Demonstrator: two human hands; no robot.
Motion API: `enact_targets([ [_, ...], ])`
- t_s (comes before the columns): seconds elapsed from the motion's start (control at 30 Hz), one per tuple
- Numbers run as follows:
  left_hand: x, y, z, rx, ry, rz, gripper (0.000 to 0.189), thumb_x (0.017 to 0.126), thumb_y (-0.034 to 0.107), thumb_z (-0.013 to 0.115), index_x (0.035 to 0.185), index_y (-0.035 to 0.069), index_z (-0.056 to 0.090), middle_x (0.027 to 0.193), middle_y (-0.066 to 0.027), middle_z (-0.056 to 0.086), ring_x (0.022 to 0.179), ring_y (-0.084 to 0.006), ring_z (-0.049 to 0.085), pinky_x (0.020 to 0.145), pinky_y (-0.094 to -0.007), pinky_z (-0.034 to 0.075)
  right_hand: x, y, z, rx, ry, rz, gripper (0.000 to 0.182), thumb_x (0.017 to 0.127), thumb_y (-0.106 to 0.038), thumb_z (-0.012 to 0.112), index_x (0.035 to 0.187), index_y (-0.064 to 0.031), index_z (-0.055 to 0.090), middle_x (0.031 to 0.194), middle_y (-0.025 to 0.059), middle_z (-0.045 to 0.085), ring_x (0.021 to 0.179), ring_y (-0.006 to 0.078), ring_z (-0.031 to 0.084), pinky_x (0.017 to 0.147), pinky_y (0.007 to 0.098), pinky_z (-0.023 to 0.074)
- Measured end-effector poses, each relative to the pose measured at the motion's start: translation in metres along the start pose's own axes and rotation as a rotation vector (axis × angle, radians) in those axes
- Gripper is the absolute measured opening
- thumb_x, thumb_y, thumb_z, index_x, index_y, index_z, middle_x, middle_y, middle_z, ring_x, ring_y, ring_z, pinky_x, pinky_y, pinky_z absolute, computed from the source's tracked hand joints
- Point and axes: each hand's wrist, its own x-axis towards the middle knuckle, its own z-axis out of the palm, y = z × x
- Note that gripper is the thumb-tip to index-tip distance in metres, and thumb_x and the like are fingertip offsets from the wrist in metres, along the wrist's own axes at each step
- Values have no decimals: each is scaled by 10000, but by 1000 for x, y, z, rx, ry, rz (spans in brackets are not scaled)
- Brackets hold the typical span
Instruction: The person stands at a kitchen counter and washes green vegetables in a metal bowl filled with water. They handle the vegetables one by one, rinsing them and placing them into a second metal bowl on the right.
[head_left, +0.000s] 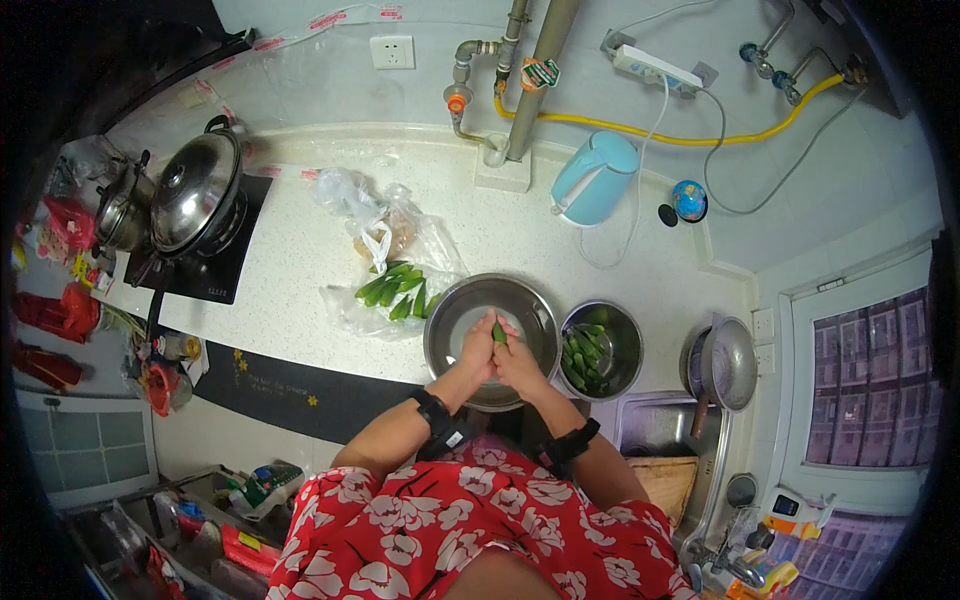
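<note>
Both hands are together above a wide stainless steel basin (442, 315). Between them is one green okra pod (499, 333), with part of it hidden by the fingers. My left hand (478, 346) wraps its left side, while my right hand (517, 363) closes on it from the right. The basin appears to hold water. To its right, a smaller steel bowl (628, 352) contains several okra pods (583, 358). More okra (391, 288) lies on a clear plastic bag (341, 311) left of the basin.
A light blue electric kettle (600, 176) stands behind the bowls, its cord on the counter. A lidded wok (196, 193) sits on the induction cooktop (251, 232) at left. The sink (660, 420), holding a wooden cutting board (664, 480), is at right beside a metal pan (731, 364).
</note>
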Motion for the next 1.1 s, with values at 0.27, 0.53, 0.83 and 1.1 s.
enact_targets([
  [0.27, -13, 7, 1, 162, -99, 35, 195, 949, 232, 400, 878, 71, 482, 745, -64, 567, 615, -162, 539, 550, -264, 456, 9, -24, -1, 152, 129, 412, 523, 881, -554, 395, 692, -84, 527, 538, 15, 461, 388, 123, 408, 353, 258, 304],
  [0.53, 12, 13, -24, 35, 198, 31, 203, 943, 260, 426, 795, 121, 437, 625, -17, 463, 440, -127, 412, 343, -243, 283, 30, 16, -7, 196, 457, 77, 185, 873, -137, 512, 1010, -21, 560, 799, 41, 582, 712, 121, 558, 582, 246, 438],
  [0.83, 24, 14, -43, 13, 336, -160, 279, 948, 308, 377, 804, 101, 498, 648, -29, 473, 519, -170, 462, 410, -294, 370, 36, 19, -23, 688, 158, 319, 253, 876, -128, 514, 1072, 31, 519, 955, 127, 589, 871, 195, 582, 790, 316, 484],
  [1.1, 23, 14, -36, 68, 80, -220, 217, 953, 245, 355, 882, 89, 489, 711, -39, 509, 602, -179, 500, 478, -299, 425, 20, -30, -17, 531, -62, 164, 283, 887, -205, 529, 1046, 28, 542, 979, 126, 612, 939, 199, 586, 807, 336, 486],
])
